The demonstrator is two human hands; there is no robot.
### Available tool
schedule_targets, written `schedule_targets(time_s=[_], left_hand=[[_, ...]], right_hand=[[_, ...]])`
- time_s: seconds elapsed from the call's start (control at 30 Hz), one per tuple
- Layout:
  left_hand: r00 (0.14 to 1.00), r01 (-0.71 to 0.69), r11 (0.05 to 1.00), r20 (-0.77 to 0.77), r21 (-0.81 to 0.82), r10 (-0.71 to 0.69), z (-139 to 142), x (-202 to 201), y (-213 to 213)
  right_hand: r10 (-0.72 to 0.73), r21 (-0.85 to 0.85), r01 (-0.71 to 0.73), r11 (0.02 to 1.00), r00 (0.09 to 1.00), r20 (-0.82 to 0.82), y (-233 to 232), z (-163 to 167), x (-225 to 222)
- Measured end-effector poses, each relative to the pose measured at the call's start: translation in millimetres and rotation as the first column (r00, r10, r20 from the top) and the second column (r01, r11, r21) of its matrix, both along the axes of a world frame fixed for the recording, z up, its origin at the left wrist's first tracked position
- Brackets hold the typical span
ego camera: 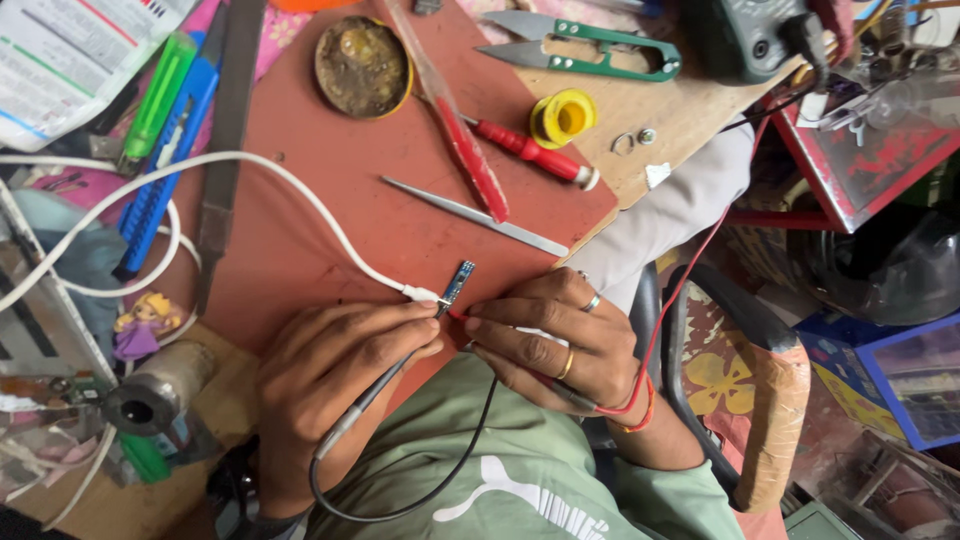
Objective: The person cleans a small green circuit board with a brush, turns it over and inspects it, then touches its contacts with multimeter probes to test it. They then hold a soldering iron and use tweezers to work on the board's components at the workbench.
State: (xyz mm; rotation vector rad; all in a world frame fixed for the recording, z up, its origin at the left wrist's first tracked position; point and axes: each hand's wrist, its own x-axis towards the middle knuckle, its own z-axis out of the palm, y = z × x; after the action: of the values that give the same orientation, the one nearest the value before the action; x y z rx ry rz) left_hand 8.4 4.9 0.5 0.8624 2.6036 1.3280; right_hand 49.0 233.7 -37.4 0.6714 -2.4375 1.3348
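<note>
Red mat [330,220]: L hand [325,375] w/ black probe [375,395], R hand [555,345] on blue board [458,283].

The scene is viewed by one head-worn camera, aimed steeply down, close over the red work board [330,230].

A white printed sheet or flat package [75,55] with red and green stripes and dense dark print is seen at the top left corner, lying tilted and partly cut off by the frame edge. No signs or lit screens can be made out.
</note>
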Motion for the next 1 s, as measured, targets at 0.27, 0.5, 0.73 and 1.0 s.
schedule_targets(time_s=[0.27, 0.5, 0.73, 1.0], left_hand=[[0.999, -0.032, 0.999, -0.009, -0.009, 0.031, 0.4, 2.0, 5.3], [1.0, -0.029, 0.999, -0.003, -0.012, 0.029, 0.5, 2.0, 4.6], [1.0, -0.018, 1.0, -0.008, -0.007, 0.018, 1.0, 2.2, 4.2], [1.0, -0.004, 1.0, 0.001, 0.03, 0.004, 0.2, 2.7, -1.2]], right_hand=[[0.015, 0.026, -0.014, 1.0, 0.999, -0.046, 2.7, -1.4, -0.3], [0.019, 0.002, -0.019, 1.0, 1.0, -0.025, 2.4, -1.7, 0.4], [0.027, -0.005, -0.027, 1.0, 1.0, -0.002, 2.4, -0.2, 2.2], [-0.003, 0.02, 0.002, 1.0, 1.0, 0.005, -1.6, 3.5, 2.4]])
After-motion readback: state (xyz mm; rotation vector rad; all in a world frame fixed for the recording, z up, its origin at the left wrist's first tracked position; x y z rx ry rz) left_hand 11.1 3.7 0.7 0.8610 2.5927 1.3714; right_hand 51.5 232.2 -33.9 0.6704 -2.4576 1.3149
